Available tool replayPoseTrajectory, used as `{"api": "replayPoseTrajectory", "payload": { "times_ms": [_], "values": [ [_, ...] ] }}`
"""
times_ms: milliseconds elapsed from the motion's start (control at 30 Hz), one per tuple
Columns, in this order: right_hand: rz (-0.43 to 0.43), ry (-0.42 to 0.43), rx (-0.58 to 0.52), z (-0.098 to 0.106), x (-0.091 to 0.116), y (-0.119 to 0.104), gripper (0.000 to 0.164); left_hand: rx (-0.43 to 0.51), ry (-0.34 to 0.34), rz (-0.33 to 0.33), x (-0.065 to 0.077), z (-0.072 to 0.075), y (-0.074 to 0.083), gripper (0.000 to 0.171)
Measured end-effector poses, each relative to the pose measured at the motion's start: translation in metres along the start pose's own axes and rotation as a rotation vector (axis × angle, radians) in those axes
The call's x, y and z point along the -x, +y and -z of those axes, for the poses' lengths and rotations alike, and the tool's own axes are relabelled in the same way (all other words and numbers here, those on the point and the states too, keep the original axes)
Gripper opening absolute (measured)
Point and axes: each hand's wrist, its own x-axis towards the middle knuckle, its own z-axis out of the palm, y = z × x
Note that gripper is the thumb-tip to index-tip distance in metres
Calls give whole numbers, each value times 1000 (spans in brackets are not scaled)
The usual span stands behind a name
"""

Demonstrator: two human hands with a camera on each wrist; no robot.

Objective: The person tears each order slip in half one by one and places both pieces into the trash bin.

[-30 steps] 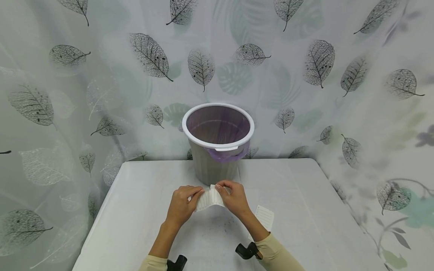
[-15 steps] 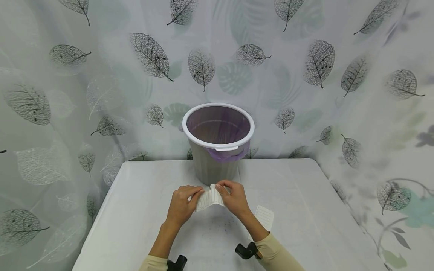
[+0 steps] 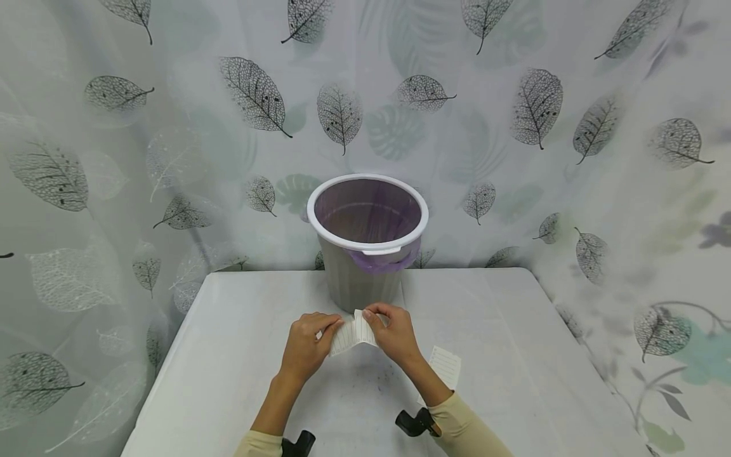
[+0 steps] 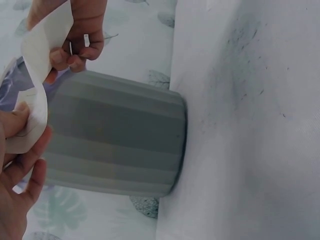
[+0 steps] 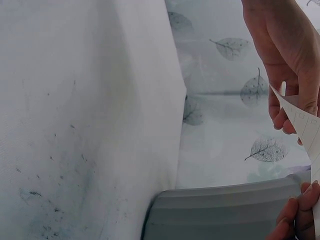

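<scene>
A lined white sheet of paper (image 3: 346, 337) is held up by both hands in front of the waste bin (image 3: 362, 285). My left hand (image 3: 310, 346) pinches its left part between thumb and fingers. At the other side, my right hand (image 3: 395, 333) pinches it close to the upper edge. The paper (image 4: 37, 60) bends in a curve in the left wrist view, with a step or crease near the middle; I cannot tell whether it is torn. Beside the right forearm, a second lined sheet (image 3: 447, 365) lies on the table, partly covered by that arm.
The grey bin has a white rim (image 3: 368, 245) and a purple bag (image 3: 388, 261) lining it. It stands at the back of the white-covered table (image 3: 257, 317). Dark specks (image 4: 245, 55) mark the cover below the hands. A leaf-patterned curtain (image 3: 194, 146) hangs behind and at both sides.
</scene>
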Motion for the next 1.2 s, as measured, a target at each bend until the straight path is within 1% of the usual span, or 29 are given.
{"api": "replayPoseTrajectory", "payload": {
  "times_ms": [233, 367, 567, 767, 900, 1200],
  "values": [
    [-3, 7, 14, 0, 0, 1, 10, 0, 4, -2, 1, 0, -2, 10],
    [-8, 10, 11, 0, 0, 1, 10, 4, 20, -22, 2, 0, -3, 11],
    [-38, 19, 0, 0, -1, 2, 10, 4, 37, -54, 1, 0, -5, 13],
    [-33, 36, 10, 3, -2, 3, 9, -9, 52, -74, 1, 2, -4, 12],
    [-54, 55, 7, 6, -2, 4, 9, -11, 53, -76, 1, 4, -4, 11],
    [-49, 60, 38, 6, -2, 10, 9, -8, 50, -68, 2, 4, -2, 10]
  ]
}}
